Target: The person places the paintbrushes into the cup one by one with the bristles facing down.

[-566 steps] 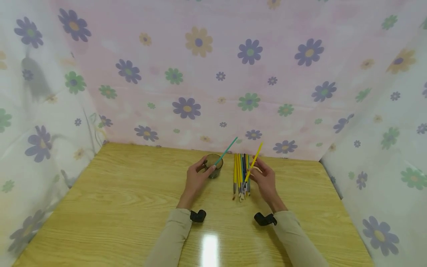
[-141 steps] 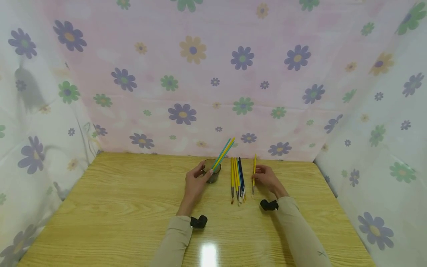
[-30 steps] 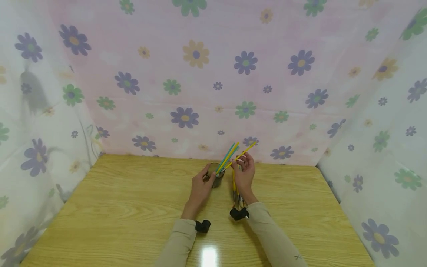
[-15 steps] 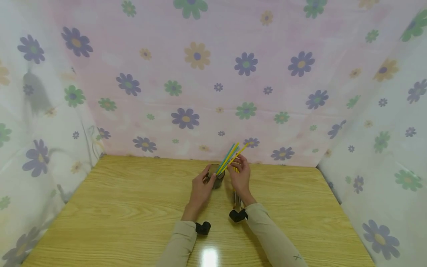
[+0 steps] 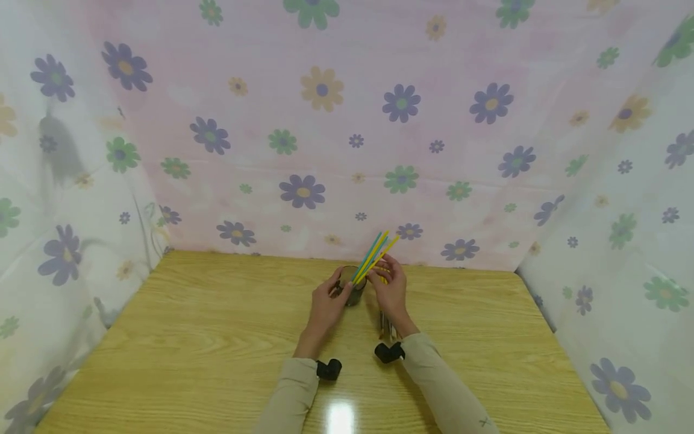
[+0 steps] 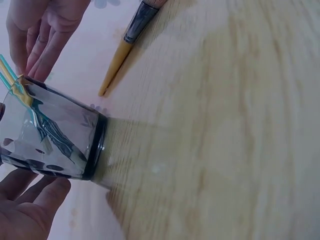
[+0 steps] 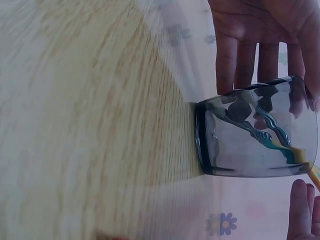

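Note:
My left hand (image 5: 327,304) grips a dark see-through glass (image 5: 355,295) that stands on the table, thumb up near its rim. Several slim paintbrushes lean to the right in the glass, among them a teal one (image 5: 374,243), with their bristle ends down, seen through the wall in the left wrist view. At the rim, my right hand (image 5: 391,290) pinches a yellow paintbrush (image 5: 388,248) slanted into the glass beside the others. In the right wrist view, the left fingers wrap the far side of the glass (image 7: 250,135).
More paintbrushes (image 5: 386,327) lie on the wooden table (image 5: 217,337), mostly hidden under my right hand and wrist. One yellow-handled brush (image 6: 117,62) shows near the glass in the left wrist view. A flowered cloth (image 5: 249,157) hangs behind the table.
Since the oldest frame, more brushes have gone from the table into the glass. My right hand has brought a yellow brush from the right and, over the last second, lowered it into the glass.

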`<state>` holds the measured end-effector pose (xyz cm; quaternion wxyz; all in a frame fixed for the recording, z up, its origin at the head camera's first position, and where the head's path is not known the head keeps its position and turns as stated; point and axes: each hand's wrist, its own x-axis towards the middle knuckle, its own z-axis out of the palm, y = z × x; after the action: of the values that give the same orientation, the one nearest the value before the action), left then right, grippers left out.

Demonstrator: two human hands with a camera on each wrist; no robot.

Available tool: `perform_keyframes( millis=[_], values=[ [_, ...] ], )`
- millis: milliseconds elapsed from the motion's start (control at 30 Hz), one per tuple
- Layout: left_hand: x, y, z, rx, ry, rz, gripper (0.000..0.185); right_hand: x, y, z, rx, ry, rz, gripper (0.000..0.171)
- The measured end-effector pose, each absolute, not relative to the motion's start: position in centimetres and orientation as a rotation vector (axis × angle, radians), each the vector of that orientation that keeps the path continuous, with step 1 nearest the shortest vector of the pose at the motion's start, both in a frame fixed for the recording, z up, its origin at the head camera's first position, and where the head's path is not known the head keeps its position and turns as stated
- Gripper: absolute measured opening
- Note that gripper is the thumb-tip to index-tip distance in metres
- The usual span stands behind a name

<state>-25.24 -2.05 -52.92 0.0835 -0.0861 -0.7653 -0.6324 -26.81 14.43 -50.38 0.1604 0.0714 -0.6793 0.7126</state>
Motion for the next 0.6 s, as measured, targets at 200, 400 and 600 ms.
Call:
perform_keyframes(
  millis=[200, 400, 600],
  values=[
    [-25.1, -2.0, -52.7, -0.248, -2.275, -1.916, 0.056, -25.3, 14.6, -48.2, 0.197, -1.971, 2.065, 0.048],
    [-25.3, -2.1, -52.9, -0.257, -2.27, -1.936, 0.056, -26.5, 14.9, -50.0, 0.214, -1.973, 2.052, 0.047],
    [-25.3, -2.2, -53.0, -0.261, -2.281, -1.93, 0.056, -26.4, 15.2, -50.9, 0.228, -2.024, 2.015, 0.045]
  ],
)
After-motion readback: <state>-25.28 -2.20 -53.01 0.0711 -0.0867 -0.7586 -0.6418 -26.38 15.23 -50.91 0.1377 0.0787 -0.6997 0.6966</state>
